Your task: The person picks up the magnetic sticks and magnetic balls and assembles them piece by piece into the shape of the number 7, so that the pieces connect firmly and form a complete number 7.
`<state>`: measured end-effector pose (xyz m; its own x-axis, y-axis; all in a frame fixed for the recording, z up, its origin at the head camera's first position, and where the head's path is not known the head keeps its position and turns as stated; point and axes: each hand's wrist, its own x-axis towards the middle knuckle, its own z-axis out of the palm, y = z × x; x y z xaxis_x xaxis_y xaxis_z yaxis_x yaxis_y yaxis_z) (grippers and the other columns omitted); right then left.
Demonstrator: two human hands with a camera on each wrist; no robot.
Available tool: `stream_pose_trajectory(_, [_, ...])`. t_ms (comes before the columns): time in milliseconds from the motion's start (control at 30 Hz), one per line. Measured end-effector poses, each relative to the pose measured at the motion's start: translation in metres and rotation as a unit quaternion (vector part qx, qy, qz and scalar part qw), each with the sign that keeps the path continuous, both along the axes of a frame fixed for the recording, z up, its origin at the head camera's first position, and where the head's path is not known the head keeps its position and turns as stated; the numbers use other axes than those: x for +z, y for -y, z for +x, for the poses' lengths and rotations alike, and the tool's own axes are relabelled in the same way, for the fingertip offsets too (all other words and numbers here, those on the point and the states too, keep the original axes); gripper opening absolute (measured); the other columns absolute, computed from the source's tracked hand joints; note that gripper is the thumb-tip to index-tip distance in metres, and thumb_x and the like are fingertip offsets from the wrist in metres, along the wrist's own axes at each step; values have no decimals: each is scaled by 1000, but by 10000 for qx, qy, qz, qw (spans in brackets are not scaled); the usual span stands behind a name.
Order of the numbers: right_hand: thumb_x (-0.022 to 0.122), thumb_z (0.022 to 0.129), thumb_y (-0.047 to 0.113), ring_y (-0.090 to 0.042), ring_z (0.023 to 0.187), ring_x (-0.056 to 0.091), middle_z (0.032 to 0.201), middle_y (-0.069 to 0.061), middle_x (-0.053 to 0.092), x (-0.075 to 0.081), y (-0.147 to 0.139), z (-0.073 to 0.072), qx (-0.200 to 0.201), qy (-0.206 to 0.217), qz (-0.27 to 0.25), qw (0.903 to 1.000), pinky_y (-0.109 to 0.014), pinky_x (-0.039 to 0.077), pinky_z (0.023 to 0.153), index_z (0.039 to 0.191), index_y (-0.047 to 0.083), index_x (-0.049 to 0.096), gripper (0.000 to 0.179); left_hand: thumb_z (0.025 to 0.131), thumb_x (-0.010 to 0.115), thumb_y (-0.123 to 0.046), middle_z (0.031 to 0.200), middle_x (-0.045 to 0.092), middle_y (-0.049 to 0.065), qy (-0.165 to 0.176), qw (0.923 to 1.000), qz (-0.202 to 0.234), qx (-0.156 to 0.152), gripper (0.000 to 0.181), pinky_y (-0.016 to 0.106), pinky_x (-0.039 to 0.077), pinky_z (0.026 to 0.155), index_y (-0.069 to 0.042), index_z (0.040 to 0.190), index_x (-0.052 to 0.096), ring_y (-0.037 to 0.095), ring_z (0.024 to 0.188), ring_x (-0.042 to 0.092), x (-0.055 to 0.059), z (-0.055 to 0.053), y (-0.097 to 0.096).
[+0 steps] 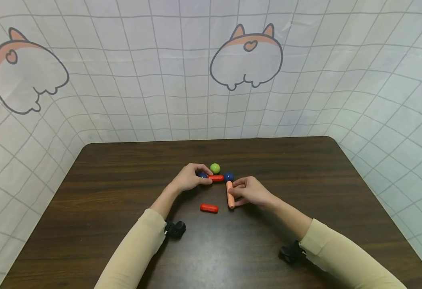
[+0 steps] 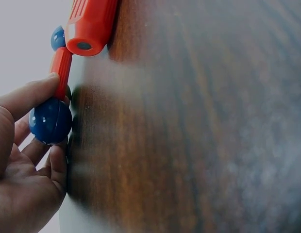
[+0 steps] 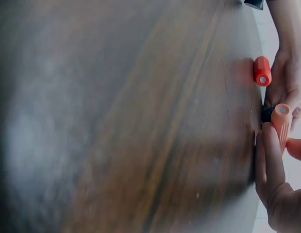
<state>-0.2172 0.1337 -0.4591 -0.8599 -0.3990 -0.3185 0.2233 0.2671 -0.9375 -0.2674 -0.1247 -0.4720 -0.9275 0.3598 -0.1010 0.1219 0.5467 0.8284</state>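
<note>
My left hand [image 1: 190, 177] pinches a red magnetic stick [image 1: 216, 178], the thumb lying along it in the left wrist view. A blue ball [image 2: 51, 121] sits at the stick's near end, within the curve of the fingers. At the other end is a second blue ball [image 1: 228, 176]. My right hand [image 1: 251, 191] holds an orange magnetic stick [image 1: 230, 196] between thumb and fingers. The upper end of this stick is close to the second blue ball; whether they touch cannot be told. A green ball [image 1: 215, 168] lies just behind the red stick.
A loose red stick [image 1: 209, 208] with a grey disc in its end lies nearer the front, between the forearms. All of it is on a dark wooden table [image 1: 287, 160]. A white gridded curtain [image 1: 182, 108] hangs behind and at both sides.
</note>
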Motion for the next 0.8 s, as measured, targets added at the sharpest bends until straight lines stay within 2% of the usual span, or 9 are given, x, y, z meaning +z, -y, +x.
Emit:
stream_pose_trajectory(133, [66,100,5,-26,94,72,112,-22,70,0,5,1,-128,299,-332,9989,-40,59,78,136,-19,48,47,88,84,-22,100,65,3,-18,10000,-24,20,20,37,43,77,-16,106,77,23,91,54,0,0,0])
stream_pose_trajectory(300, [65,100,2,-27,101,70,118,-25,66,-2,11,1,-320,561,-643,9958,-42,59,81,137,-20,45,47,90,82,-22,102,66,2,-42,10000,-72,-4,19,37,44,77,-16,106,77,24,92,54,1,1,-1])
stream_pose_trajectory(467, [65,100,2,-25,99,69,121,-27,60,-2,16,1,-457,658,-668,9945,-40,58,83,136,-19,46,46,90,82,-22,100,65,3,-23,10000,-60,9,19,37,44,77,-16,107,77,24,92,55,2,2,-1])
stream_pose_trajectory(800, [68,98,3,-22,92,70,113,-25,64,-2,18,0,-693,805,-637,9923,-35,58,81,133,-18,50,44,90,82,-20,100,66,3,-260,9997,-38,25,21,36,45,76,-15,109,76,24,91,55,0,4,-4])
